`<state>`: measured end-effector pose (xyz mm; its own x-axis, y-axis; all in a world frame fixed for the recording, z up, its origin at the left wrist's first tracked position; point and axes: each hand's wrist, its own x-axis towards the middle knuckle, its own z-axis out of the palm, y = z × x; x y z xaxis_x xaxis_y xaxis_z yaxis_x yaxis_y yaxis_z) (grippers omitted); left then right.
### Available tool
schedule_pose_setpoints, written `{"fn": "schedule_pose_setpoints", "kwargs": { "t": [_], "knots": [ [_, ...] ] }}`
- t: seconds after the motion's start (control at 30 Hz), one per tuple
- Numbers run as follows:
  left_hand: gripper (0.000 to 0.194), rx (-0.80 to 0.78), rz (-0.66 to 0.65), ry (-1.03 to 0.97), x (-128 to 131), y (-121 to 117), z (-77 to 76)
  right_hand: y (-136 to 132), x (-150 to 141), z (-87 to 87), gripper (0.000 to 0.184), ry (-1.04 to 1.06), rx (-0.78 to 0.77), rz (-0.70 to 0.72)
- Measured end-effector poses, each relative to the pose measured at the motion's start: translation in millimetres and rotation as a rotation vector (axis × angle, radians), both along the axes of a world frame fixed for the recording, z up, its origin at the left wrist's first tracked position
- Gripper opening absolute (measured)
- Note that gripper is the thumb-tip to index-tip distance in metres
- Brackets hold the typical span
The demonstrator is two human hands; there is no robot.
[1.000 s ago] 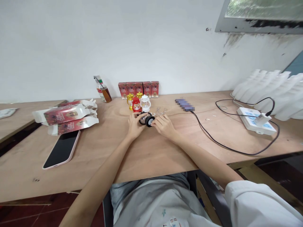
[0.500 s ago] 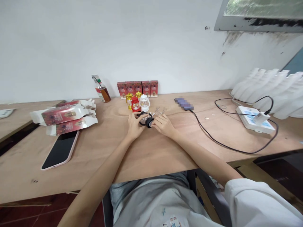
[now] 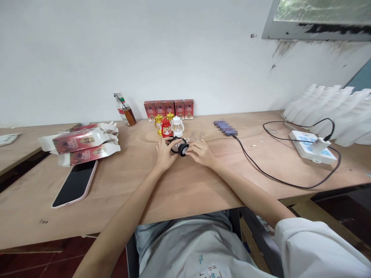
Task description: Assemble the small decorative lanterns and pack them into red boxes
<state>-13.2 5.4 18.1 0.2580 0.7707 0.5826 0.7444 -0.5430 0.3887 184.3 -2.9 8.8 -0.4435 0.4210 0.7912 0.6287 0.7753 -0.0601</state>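
Note:
Both my hands meet at the middle of the wooden table point(image 3: 188, 185) around a small black lantern point(image 3: 180, 146) lying on its side. My left hand point(image 3: 165, 152) grips its clear body and black handle end. My right hand point(image 3: 200, 151) pinches its round black base. Just behind stand small toy lanterns: a gold one point(image 3: 159, 122), a red one point(image 3: 166, 127) and a white one point(image 3: 177, 126). A few small metal wire handles point(image 3: 196, 136) lie beside my right hand.
Red boxes point(image 3: 169, 108) line the wall behind the lanterns, next to a bottle point(image 3: 125, 110). Flat red cartons point(image 3: 82, 143) and a phone point(image 3: 75, 183) lie at left. A blurred device point(image 3: 225, 127) with a black cable point(image 3: 269, 175) runs to a power strip point(image 3: 311, 148) at right.
My hands stay on the black lantern and shift only slightly. The camera view has moved a little.

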Motion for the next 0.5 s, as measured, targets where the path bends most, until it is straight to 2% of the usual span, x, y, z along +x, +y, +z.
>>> {"fn": "schedule_pose_setpoints", "kwargs": {
  "t": [0.17, 0.3, 0.5],
  "knots": [
    [0.047, 0.016, -0.004, 0.011, -0.9, 2.2, -2.8, 3.1, 0.3, -2.9, 0.015, 0.185, -0.086, 0.040],
    [0.047, 0.039, -0.016, 0.012, -1.0, 3.5, -5.5, 6.4, 0.2, -6.7, 0.014, 0.211, -0.138, 0.162],
    [0.048, 0.054, -0.040, -0.004, 0.2, 4.2, -8.5, 7.1, 1.0, -9.5, 0.014, 0.252, -0.129, 0.177]
  ]
}}
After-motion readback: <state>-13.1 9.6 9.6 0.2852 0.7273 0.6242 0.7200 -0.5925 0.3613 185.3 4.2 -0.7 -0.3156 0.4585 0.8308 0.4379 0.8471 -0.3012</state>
